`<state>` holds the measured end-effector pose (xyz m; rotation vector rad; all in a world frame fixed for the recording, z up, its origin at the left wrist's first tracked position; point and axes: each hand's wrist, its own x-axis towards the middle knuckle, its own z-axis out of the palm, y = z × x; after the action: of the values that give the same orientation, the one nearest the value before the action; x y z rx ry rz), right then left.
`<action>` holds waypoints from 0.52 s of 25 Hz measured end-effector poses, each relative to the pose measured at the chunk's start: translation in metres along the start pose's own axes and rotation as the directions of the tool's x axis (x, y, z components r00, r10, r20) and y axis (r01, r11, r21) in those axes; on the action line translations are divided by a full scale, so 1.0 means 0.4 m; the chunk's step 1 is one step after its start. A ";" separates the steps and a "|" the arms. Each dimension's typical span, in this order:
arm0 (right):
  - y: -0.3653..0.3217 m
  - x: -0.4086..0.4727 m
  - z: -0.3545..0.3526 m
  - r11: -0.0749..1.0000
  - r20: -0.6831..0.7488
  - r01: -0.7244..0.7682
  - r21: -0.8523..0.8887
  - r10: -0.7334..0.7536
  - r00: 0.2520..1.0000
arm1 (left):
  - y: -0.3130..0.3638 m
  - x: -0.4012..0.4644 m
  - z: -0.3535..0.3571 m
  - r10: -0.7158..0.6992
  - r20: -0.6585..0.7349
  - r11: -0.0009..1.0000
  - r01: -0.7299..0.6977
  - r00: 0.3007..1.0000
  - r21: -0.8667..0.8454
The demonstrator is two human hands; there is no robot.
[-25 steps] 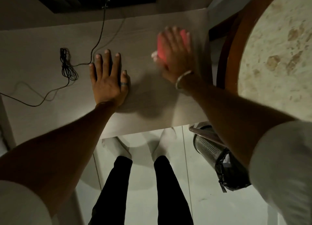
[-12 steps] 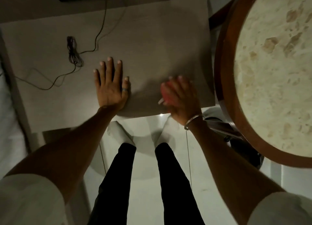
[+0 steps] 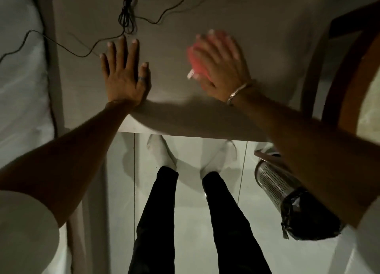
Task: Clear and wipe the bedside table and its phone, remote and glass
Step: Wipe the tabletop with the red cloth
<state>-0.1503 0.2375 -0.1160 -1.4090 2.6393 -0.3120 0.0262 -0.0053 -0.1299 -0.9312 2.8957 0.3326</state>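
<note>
Right hand (image 3: 221,63) slid forward, pressing soft pink cloth (image 3: 197,60).

1. Both hands on bedside table (image 3: 205,10): left hand (image 3: 123,72) flat, right hand (image 3: 221,62) atop cloth (image 3: 196,62).
2. Cable (image 3: 127,16) behind left hand.
3. Bin (image 3: 277,187) on floor, right of legs.

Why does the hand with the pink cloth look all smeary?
In the head view, the right hand pressing the pink cloth is motion-blurred, the left hand lies flat and sharper, the room is dim, and the arms cast a dark shadow on the table.
</note>
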 end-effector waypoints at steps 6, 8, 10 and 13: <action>0.073 0.184 -0.045 0.956 -0.037 -0.292 -0.016 0.292 0.956 | -0.026 0.056 0.005 0.022 -0.046 0.999 -0.021 0.999 0.031; 0.065 0.196 -0.035 0.995 0.056 0.055 -0.086 -0.050 0.997 | -0.031 0.056 0.009 0.035 -0.061 0.998 -0.032 0.998 0.050; 0.067 0.206 -0.042 0.979 -0.063 -0.193 -0.068 0.189 0.980 | -0.038 0.058 0.008 0.042 -0.062 0.998 -0.038 0.997 0.059; -0.013 0.106 -0.023 0.995 -0.035 -0.094 -0.044 0.093 0.995 | -0.028 0.065 0.004 0.061 -0.042 0.996 -0.058 0.997 0.063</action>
<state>-0.1715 0.2005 -0.1066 -1.2983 2.7455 -0.2680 0.0116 -0.0285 -0.1374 -0.8556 2.9597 0.2287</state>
